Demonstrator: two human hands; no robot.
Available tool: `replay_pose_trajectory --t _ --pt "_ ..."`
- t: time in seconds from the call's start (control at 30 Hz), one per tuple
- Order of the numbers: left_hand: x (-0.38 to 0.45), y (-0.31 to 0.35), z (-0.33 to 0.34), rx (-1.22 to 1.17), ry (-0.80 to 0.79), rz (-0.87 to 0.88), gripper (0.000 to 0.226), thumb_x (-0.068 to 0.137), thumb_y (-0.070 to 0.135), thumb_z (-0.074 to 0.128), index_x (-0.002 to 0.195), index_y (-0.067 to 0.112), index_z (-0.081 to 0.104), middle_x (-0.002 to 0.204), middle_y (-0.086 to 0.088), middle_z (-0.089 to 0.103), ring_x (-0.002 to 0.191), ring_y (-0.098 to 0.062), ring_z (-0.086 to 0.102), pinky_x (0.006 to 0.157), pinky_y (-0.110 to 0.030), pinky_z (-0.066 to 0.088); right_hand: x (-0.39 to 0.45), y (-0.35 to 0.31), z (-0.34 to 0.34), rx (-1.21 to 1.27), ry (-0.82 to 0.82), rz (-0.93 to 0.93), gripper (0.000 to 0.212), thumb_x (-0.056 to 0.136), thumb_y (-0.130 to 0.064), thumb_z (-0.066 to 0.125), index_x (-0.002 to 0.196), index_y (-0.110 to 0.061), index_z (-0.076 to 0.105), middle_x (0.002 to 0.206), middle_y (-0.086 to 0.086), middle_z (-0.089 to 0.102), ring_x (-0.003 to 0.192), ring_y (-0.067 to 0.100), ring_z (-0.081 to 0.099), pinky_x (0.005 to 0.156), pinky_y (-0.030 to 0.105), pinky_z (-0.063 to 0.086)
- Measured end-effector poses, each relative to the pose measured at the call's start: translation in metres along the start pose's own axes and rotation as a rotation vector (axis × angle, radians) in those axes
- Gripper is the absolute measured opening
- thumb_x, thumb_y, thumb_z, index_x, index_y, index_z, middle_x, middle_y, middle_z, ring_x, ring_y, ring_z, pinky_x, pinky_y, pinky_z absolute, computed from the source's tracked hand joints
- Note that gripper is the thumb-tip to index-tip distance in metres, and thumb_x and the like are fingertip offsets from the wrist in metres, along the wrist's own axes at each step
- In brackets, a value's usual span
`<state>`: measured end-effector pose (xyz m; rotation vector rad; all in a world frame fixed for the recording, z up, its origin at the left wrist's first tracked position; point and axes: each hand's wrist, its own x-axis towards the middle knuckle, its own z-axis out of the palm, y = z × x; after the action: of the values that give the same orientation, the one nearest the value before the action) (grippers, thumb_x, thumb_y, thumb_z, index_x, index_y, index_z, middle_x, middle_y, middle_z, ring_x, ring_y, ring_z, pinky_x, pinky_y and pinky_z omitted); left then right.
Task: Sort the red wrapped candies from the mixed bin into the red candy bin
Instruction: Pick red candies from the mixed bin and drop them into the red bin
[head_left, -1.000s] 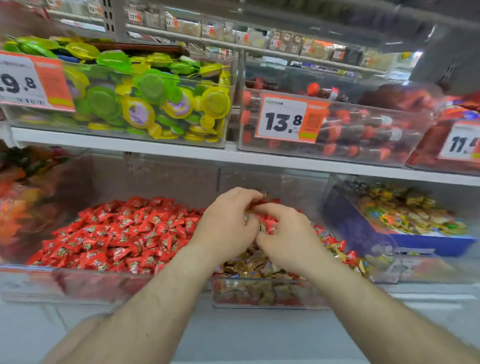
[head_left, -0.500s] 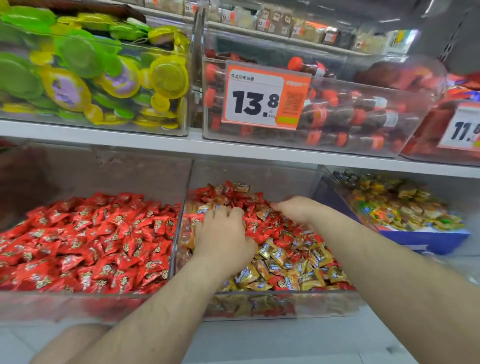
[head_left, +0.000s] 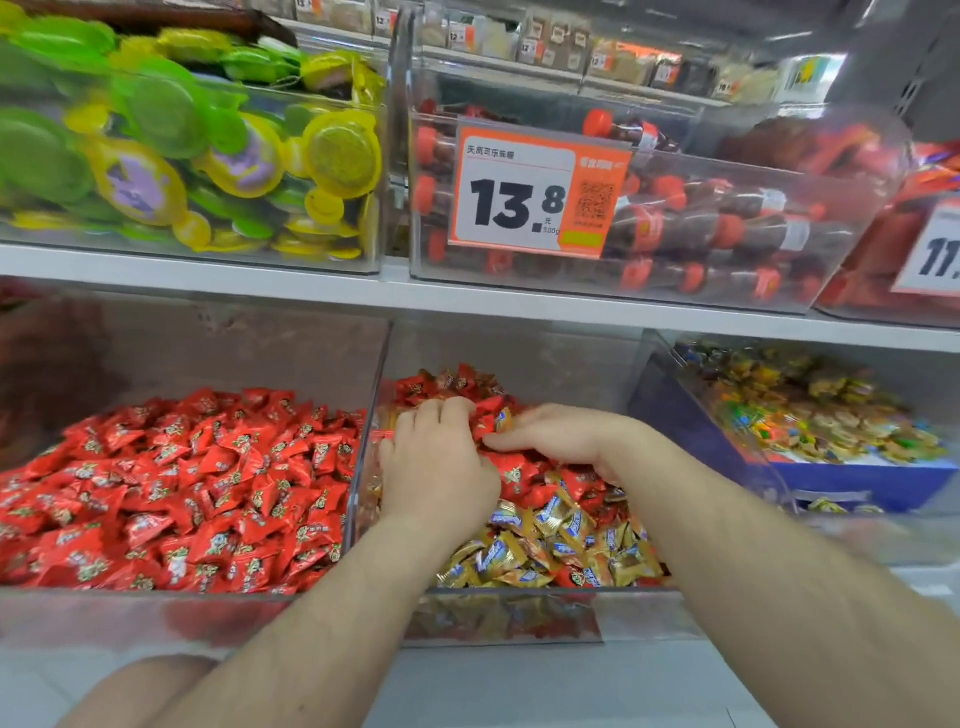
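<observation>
Shop shelf, lower tier: clear mixed bin. Left hand and right hand pressing red wrapped candies; hold indeterminable. Red candy bin adjoining leftward, nearer left hand.

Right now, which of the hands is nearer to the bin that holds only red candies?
Left. The left hand is in the mixed bin right beside the wall it shares with the red candy bin; the right hand lies farther right, over the mixed pile's middle.
</observation>
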<state>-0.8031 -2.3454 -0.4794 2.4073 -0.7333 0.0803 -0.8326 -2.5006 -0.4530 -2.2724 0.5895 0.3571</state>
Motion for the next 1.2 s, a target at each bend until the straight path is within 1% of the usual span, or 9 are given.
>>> replay_pose_trajectory --t 0.13,0.27,0.4,0.57,0.67,0.8,0.97,1.1,1.2 --pt "-0.003 -0.001 -0.005 -0.069 0.018 0.053 0.048 0.086 0.010 0.051 0.130 0.027 0.052 0.140 0.007 0.048 0.130 -0.020 0.035 0.104 -0.037 0.028 -0.030 0.006 0.006 -0.158 0.020 -0.073 0.039 0.085 -0.063 0.061 0.069 -0.027 0.060 0.074 -0.016 0.053 0.074 0.005 0.050 0.077 0.029 0.038" --pt "-0.005 -0.002 -0.008 -0.131 0.008 0.112 0.042 0.084 0.004 0.048 0.116 0.027 0.063 0.132 0.007 0.056 0.127 -0.020 0.040 0.105 -0.036 0.030 -0.059 0.020 0.010 -0.151 0.095 -0.063 0.066 0.088 -0.078 0.024 0.109 -0.036 0.071 0.126 -0.017 0.062 0.119 0.007 0.054 0.108 0.034 0.036" --pt "-0.006 -0.002 -0.009 -0.173 -0.066 0.253 0.031 0.091 0.011 0.049 0.112 0.025 0.068 0.122 0.010 0.060 0.122 -0.013 0.045 0.105 -0.029 0.033 -0.080 0.036 0.006 0.010 0.206 -0.082 0.068 0.091 -0.074 0.012 0.096 -0.047 0.074 0.145 -0.013 0.049 0.133 0.007 0.040 0.112 0.030 0.024" --pt "-0.007 -0.002 -0.006 -0.154 -0.177 0.378 0.034 0.094 0.008 0.046 0.112 0.026 0.069 0.121 0.012 0.058 0.122 -0.009 0.044 0.109 -0.025 0.031 -0.100 0.053 -0.001 0.194 0.378 -0.079 0.064 0.094 -0.066 0.017 0.106 -0.038 0.073 0.119 -0.011 0.066 0.110 0.005 0.058 0.089 0.023 0.039" --pt "-0.007 0.002 -0.004 -0.147 -0.202 0.400 0.029 0.097 0.016 0.047 0.114 0.027 0.068 0.120 0.013 0.058 0.120 -0.010 0.045 0.107 -0.029 0.036 -0.106 0.064 -0.009 0.188 0.508 -0.044 0.055 0.098 -0.060 0.029 0.108 -0.028 0.072 0.104 -0.004 0.072 0.103 0.013 0.063 0.090 0.036 0.047" --pt "-0.006 0.016 -0.004 -0.052 -0.329 0.499 0.027 0.097 0.042 0.048 0.116 0.035 0.065 0.123 0.015 0.056 0.118 -0.010 0.040 0.107 -0.035 0.034 -0.108 0.070 -0.018 0.086 0.749 -0.053 0.025 0.096 -0.037 0.055 0.084 -0.022 0.071 0.086 -0.006 0.071 0.091 0.016 0.064 0.080 0.034 0.049" --pt "-0.006 0.025 0.001 0.207 -0.563 0.548 0.055 0.078 0.064 0.064 0.128 0.042 0.055 0.128 0.015 0.050 0.120 -0.013 0.038 0.105 -0.041 0.035 -0.092 0.057 -0.006 -0.119 0.607 -0.047 0.026 0.089 -0.018 0.061 0.109 -0.032 0.072 0.107 -0.014 0.068 0.100 0.007 0.061 0.083 0.020 0.042" --pt "0.000 0.016 -0.007 0.106 -0.488 0.472 0.036 0.078 0.042 0.072 0.112 0.041 0.064 0.115 0.019 0.059 0.109 -0.007 0.053 0.094 -0.033 0.047 -0.082 0.045 0.007 -0.249 0.479 -0.129 0.037 0.089 -0.018 0.059 0.120 -0.036 0.067 0.129 -0.009 0.058 0.109 0.010 0.057 0.091 0.022 0.042" --pt "0.004 0.004 -0.013 0.005 -0.438 0.385 0.023 0.079 0.036 0.074 0.099 0.043 0.064 0.110 0.020 0.062 0.100 -0.005 0.059 0.088 -0.029 0.050 -0.080 0.041 0.011 -0.342 0.366 -0.138 0.033 0.084 -0.023 0.064 0.115 -0.034 0.069 0.119 -0.010 0.063 0.108 0.008 0.057 0.082 0.016 0.041"
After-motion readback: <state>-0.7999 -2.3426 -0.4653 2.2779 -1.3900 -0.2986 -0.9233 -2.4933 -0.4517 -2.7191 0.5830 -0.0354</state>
